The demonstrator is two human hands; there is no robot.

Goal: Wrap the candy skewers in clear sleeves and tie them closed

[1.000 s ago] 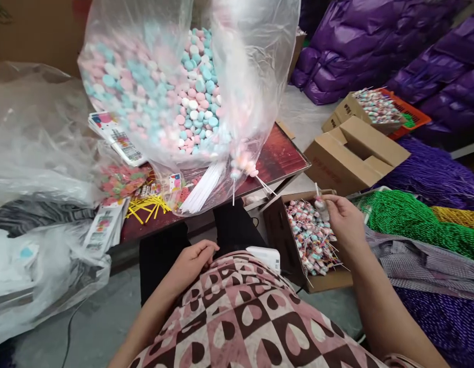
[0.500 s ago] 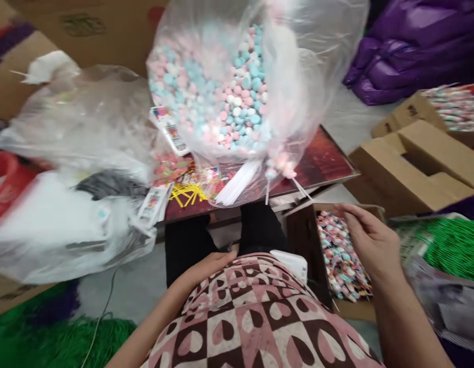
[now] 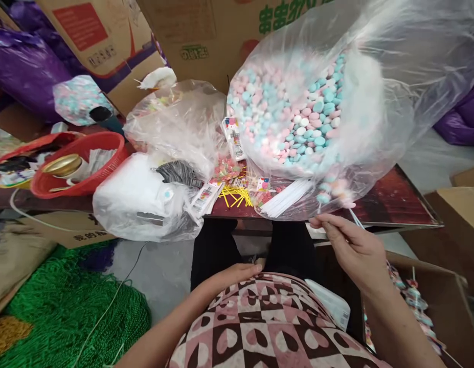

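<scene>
My right hand (image 3: 355, 255) is at the table's front edge, thumb and fingers pinched together. Its fingertips are right below the stick end of a pink and blue marshmallow skewer (image 3: 324, 193); whether they grip the stick, I cannot make out. A second skewer (image 3: 342, 189) lies beside it, its white stick passing behind the hand. Flat on the patterned shirt at my lap rests my left hand (image 3: 240, 276), open and holding nothing. Before me a large clear bag (image 3: 378, 112) holds pink, blue and white marshmallows (image 3: 306, 125). White sticks (image 3: 286, 198) lie in a bundle by its front.
Yellow twist ties (image 3: 237, 196) and printed cards (image 3: 208, 198) lie left of the sticks. Further left are a white-filled plastic bag (image 3: 125, 199) and a red basket (image 3: 48, 186). Below my right arm a cardboard box (image 3: 439, 291) holds wrapped candy skewers (image 3: 415, 296). Green strands (image 3: 79, 306) cover the floor at left.
My right hand has moved from above the candy box up and left to the table edge near the skewers. The view has turned left. My left hand stays on my lap.
</scene>
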